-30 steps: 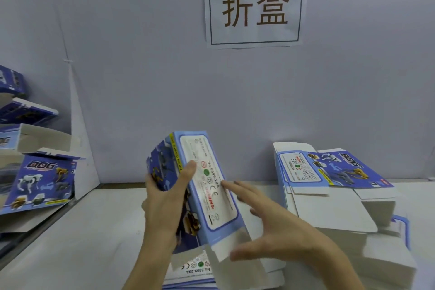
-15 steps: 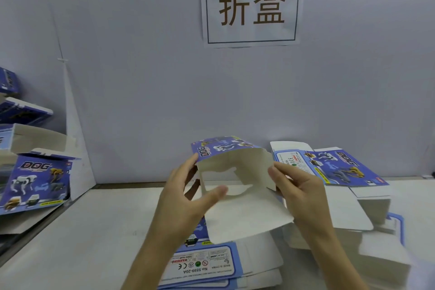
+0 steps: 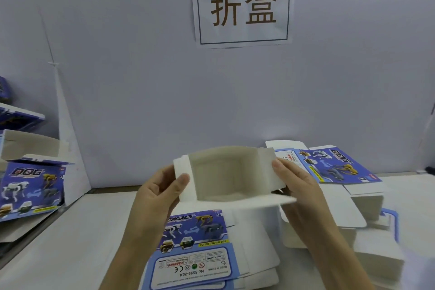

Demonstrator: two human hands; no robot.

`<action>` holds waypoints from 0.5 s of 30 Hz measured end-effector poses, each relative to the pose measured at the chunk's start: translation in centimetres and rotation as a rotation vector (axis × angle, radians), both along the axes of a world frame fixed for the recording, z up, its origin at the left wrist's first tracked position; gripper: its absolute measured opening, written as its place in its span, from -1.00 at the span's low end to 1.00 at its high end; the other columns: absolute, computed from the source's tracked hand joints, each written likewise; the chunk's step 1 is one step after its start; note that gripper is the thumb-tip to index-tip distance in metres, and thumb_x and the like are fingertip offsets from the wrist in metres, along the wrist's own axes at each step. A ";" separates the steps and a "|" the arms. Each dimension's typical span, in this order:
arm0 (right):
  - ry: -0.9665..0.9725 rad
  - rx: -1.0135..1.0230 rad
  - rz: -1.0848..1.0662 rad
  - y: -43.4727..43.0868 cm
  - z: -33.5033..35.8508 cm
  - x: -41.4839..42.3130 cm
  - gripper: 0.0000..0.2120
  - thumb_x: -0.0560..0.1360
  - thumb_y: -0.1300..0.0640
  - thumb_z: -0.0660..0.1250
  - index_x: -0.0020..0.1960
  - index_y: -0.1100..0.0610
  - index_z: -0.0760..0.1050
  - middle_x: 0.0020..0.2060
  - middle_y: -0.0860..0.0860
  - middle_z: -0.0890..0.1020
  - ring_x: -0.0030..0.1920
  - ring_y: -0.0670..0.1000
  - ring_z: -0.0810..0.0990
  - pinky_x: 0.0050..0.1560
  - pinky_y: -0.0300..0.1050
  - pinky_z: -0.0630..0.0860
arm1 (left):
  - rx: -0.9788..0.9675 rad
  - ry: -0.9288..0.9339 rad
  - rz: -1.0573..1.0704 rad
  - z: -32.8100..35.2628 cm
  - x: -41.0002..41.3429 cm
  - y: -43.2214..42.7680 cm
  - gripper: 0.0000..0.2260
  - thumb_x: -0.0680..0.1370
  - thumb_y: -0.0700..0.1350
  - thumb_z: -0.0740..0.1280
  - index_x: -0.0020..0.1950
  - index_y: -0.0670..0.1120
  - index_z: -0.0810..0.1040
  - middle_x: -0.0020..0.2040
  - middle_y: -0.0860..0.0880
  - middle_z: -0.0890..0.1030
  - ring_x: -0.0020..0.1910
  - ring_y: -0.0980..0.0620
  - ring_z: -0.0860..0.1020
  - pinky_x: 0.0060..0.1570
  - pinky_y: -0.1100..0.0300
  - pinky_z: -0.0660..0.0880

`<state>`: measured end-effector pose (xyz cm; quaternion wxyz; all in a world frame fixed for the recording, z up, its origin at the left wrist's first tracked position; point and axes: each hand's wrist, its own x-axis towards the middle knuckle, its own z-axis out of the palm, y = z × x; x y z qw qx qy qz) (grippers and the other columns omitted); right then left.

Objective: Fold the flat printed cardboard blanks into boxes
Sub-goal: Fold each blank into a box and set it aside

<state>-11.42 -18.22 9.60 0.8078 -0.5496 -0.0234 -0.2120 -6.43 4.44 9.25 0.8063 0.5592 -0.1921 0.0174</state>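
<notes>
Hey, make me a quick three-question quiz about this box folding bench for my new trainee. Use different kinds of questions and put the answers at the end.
1. True or false: the left hand and the right hand each grip one side of the half-folded box.
2. Which way does the box's open end face? A) away from the person B) toward the person C) straight down
3. Fill in the blank: the top sheet of the pile of flat blanks below the hands shows the big word ___.
Key: 1 true; 2 B; 3 DOG.
</notes>
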 end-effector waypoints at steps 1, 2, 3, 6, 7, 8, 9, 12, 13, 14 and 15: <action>0.006 -0.003 -0.037 0.0 -0.1 0.0 -0.81 0.50 0.11 0.34 0.00 0.19 0.66 -0.04 0.18 0.69 -0.09 0.08 0.62 -0.10 -0.06 0.56 | 0.013 -0.018 0.015 0.0 0.0 0.0 -0.76 0.36 -0.09 0.37 0.00 0.00 0.67 -0.03 -0.04 0.72 -0.10 0.00 0.69 -0.25 0.25 0.61; 0.016 0.022 -0.032 -0.1 -0.2 0.1 -0.81 0.50 0.12 0.34 0.00 0.20 0.65 -0.07 0.17 0.69 -0.12 0.07 0.63 -0.12 -0.07 0.57 | -0.003 -0.013 0.010 -0.1 0.1 0.0 -0.75 0.37 -0.12 0.37 0.03 -0.02 0.67 -0.03 -0.04 0.71 -0.10 0.00 0.69 -0.25 0.25 0.61; 0.033 0.071 0.024 -0.1 -0.3 0.2 -0.81 0.48 0.13 0.34 -0.03 0.21 0.67 -0.11 0.16 0.70 -0.15 0.05 0.64 -0.14 -0.09 0.59 | -0.042 0.013 -0.019 -0.2 0.2 0.0 -0.75 0.37 -0.15 0.35 0.02 -0.06 0.69 -0.03 -0.06 0.71 -0.11 0.00 0.69 -0.25 0.24 0.61; 0.049 0.204 0.203 0.0 0.3 0.1 -0.78 0.37 0.12 0.31 -0.17 0.15 0.72 -0.14 0.14 0.72 -0.19 0.05 0.70 -0.11 -0.04 0.65 | -0.162 0.085 -0.166 -0.4 0.1 0.2 -0.74 0.40 -0.19 0.29 -0.03 -0.06 0.73 0.00 -0.12 0.70 -0.09 -0.01 0.69 -0.21 0.24 0.61; 0.020 0.190 0.195 0.1 0.4 0.1 -0.78 0.37 0.10 0.30 -0.19 0.13 0.72 -0.16 0.12 0.72 -0.21 0.03 0.70 -0.18 -0.08 0.66 | -0.167 0.100 -0.195 -0.3 0.0 0.3 -0.74 0.43 -0.16 0.27 -0.01 -0.06 0.73 0.01 -0.14 0.70 -0.08 -0.02 0.68 -0.20 0.21 0.62; -0.011 0.169 0.167 0.0 0.3 0.2 -0.78 0.37 0.08 0.30 -0.19 0.12 0.71 -0.18 0.11 0.72 -0.22 0.01 0.70 -0.25 -0.13 0.64 | -0.150 0.106 -0.217 -0.3 -0.1 0.4 -0.71 0.47 -0.09 0.24 0.04 -0.09 0.71 0.02 -0.16 0.69 -0.07 -0.05 0.68 -0.18 0.17 0.63; -0.036 0.148 0.142 0.1 0.3 0.1 -0.76 0.38 0.06 0.31 -0.13 0.13 0.70 -0.16 0.11 0.71 -0.21 0.01 0.69 -0.28 -0.15 0.62 | -0.119 0.120 -0.224 -0.3 0.0 0.5 -0.64 0.50 0.02 0.21 0.11 -0.11 0.68 0.04 -0.18 0.68 -0.04 -0.08 0.67 -0.16 0.11 0.63; -0.095 0.123 0.148 0.1 0.4 -0.5 -0.75 0.42 0.05 0.32 -0.03 0.15 0.68 -0.12 0.10 0.71 -0.20 0.01 0.68 -0.29 -0.18 0.60 | 0.078 0.300 -0.131 -0.4 0.3 0.8 -0.38 0.41 0.31 0.19 0.28 -0.07 0.55 0.11 -0.19 0.64 -0.05 -0.11 0.64 -0.24 0.06 0.60; -0.108 0.102 0.175 -0.1 0.6 -0.8 -0.78 0.43 0.07 0.31 -0.09 0.12 0.70 -0.17 0.07 0.71 -0.24 -0.02 0.68 -0.31 -0.20 0.60 | 0.130 0.364 -0.094 -0.5 0.4 0.9 -0.34 0.36 0.35 0.21 0.29 -0.06 0.52 0.11 -0.20 0.64 -0.08 -0.13 0.64 -0.27 0.05 0.59; -0.113 0.074 0.203 -0.4 0.6 -1.0 -0.80 0.45 0.09 0.30 -0.16 0.10 0.71 -0.24 0.04 0.70 -0.28 -0.04 0.68 -0.33 -0.24 0.58 | 0.139 0.420 -0.091 -0.6 0.6 1.0 -0.31 0.33 0.36 0.23 0.29 -0.07 0.52 0.10 -0.22 0.64 -0.10 -0.16 0.64 -0.27 0.03 0.59; -0.103 0.048 0.225 -0.5 1.0 -1.2 -0.81 0.46 0.08 0.34 -0.22 0.08 0.71 -0.31 0.02 0.69 -0.33 -0.06 0.66 -0.37 -0.26 0.56 | 0.105 0.460 -0.117 -0.7 0.6 1.0 -0.32 0.31 0.34 0.27 0.26 -0.09 0.56 0.08 -0.23 0.65 -0.11 -0.19 0.65 -0.26 0.00 0.59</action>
